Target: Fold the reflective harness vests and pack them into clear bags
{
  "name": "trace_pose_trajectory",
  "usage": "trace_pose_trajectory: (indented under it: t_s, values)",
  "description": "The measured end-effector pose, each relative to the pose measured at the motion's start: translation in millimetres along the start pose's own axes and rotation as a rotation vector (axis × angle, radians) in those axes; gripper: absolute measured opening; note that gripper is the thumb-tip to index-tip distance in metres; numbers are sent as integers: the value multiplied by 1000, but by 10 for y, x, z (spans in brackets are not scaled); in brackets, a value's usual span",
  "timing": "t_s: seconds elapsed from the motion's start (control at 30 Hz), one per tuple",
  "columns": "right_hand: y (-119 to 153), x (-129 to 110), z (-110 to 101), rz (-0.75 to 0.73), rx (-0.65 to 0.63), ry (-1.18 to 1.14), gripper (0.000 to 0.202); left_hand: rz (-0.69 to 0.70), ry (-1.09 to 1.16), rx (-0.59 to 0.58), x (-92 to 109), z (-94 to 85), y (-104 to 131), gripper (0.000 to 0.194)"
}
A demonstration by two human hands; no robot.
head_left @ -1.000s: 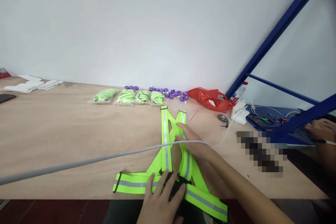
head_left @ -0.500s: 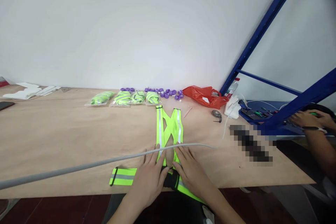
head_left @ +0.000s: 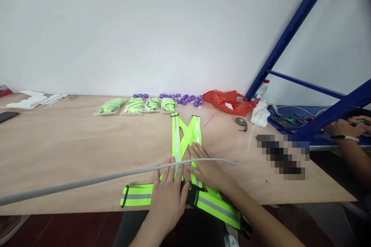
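A neon-yellow reflective vest [head_left: 176, 139] made of straps with grey stripes lies spread on the wooden table, its two shoulder straps crossing in an X. Flat on the lower part of the left strap rests my left hand [head_left: 168, 189], fingers stretched out, with the black buckle area beside its thumb. My right hand [head_left: 207, 166] lies on the right strap, fingers extended and higher up than the left. The waist belt [head_left: 220, 208] runs to both sides; its right end hangs over the table's front edge. A grey cable [head_left: 116, 178] crosses in front of both hands.
Several bagged vests [head_left: 135, 105] and purple rolls [head_left: 184, 102] line the wall. To the right are a red plastic bag [head_left: 227, 102], a tape measure [head_left: 241, 121], a bottle [head_left: 261, 92] and a blue metal frame [head_left: 290, 38]. Another person's hands [head_left: 344, 127] work beyond it.
My right hand has moved up along the right strap, uncovering more of the belt's right side. My left hand stays about where it was. The view has shifted slightly.
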State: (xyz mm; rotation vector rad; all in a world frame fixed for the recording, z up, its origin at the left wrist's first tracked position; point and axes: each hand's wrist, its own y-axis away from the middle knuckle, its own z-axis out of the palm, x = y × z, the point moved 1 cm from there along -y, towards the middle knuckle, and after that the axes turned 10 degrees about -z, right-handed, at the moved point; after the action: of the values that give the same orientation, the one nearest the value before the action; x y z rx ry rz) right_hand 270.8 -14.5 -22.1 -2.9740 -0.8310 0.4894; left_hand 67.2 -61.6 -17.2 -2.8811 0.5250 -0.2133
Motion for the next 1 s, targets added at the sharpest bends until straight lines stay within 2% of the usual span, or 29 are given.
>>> trace_pose_trajectory:
  t_s: [0.07,0.27,0.4,0.8,0.9,1.0]
  values:
    - [-90,90,24,29,13,12,80,-4,-1,14,14,0,0,52]
    - [-426,349,-22,165,-59,49,93,-5,-5,29,35,12,9,53]
    - [-609,473,-85,196,-26,79,93,-3,-3,35,60,17,18,53]
    - [-1046,629,-177,339,-65,65,105,-1,25,94,70,73,42,52]
    - [-1104,638,-167,382,-63,62,105,-11,45,72,82,80,43,53]
    - [-1126,638,-161,399,-64,67,104,-17,78,-46,67,-11,3,55]
